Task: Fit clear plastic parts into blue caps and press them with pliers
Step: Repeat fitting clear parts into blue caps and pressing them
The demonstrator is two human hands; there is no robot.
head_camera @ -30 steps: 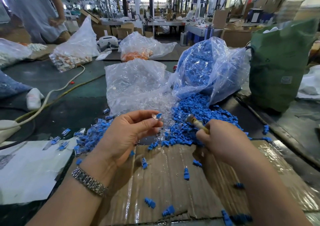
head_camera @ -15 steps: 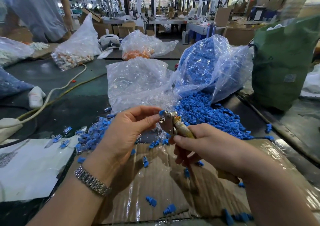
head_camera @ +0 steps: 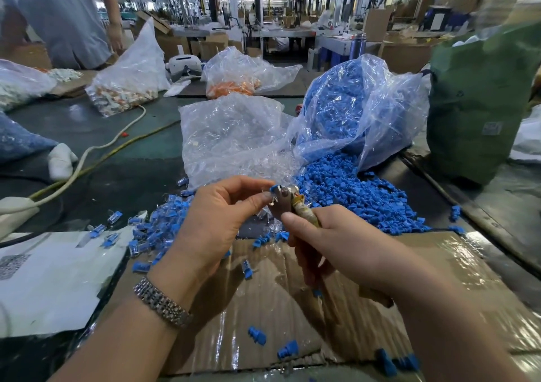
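the left hand [head_camera: 218, 223] pinches a small blue cap [head_camera: 274, 189] between thumb and forefinger, holding it up against the metal head of the pliers [head_camera: 285, 201]. the right hand [head_camera: 330, 244] is clenched round the pliers' wrapped, yellowish handles, tool head pointing up and to the left — the cap sits right at the jaws, though whether it is actually between them cannot be told. a metal watch band [head_camera: 162, 304] circles the left wrist.

both hands hang over a flattened sheet of cardboard [head_camera: 456, 264] with a few blue pieces scattered on it. just beyond the hands, a heap of loose blue caps [head_camera: 360, 203] spills from an open clear bag of blue caps [head_camera: 351, 106] on the far right. beside it, to the left, lies a clear bag of clear plastic parts [head_camera: 231, 135]. on the near left, a pile of assembled blue-and-clear pieces [head_camera: 155, 229] rests by a white paper sheet [head_camera: 52, 279]. a green sack [head_camera: 480, 97] stands far right — another person [head_camera: 64, 15] stands far left.
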